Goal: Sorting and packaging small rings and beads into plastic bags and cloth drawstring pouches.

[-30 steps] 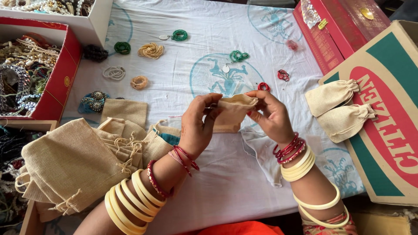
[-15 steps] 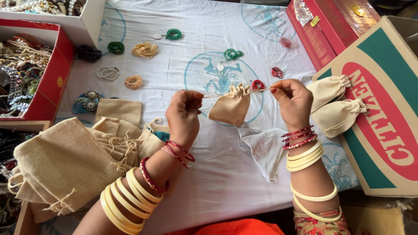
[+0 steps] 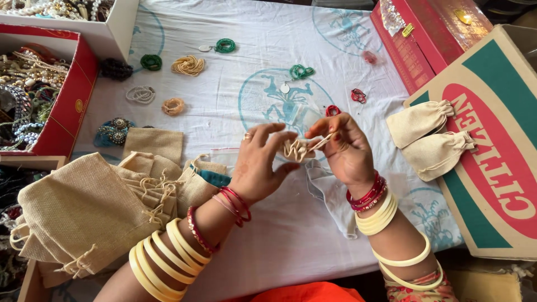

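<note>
My left hand (image 3: 260, 165) and my right hand (image 3: 342, 150) meet over the middle of the white printed cloth (image 3: 251, 72). Between them is a small beige drawstring pouch (image 3: 296, 150); only its gathered top shows, the rest is hidden behind my left palm. My right fingers pinch its cord, and my left fingers cup the pouch. Both wrists carry red and cream bangles.
Two filled beige pouches (image 3: 428, 137) lie on a cardboard box (image 3: 492, 168) at the right. A heap of empty beige pouches (image 3: 89, 207) sits at the left, by a red box of jewellery (image 3: 33, 95). Bead bracelets (image 3: 187, 65) are scattered on the cloth. A red box (image 3: 425, 39) stands far right.
My hands were apart, pulling the pouch's cords sideways with the pouch hanging between them. They have come together and the pouch is now gathered small in my fingers.
</note>
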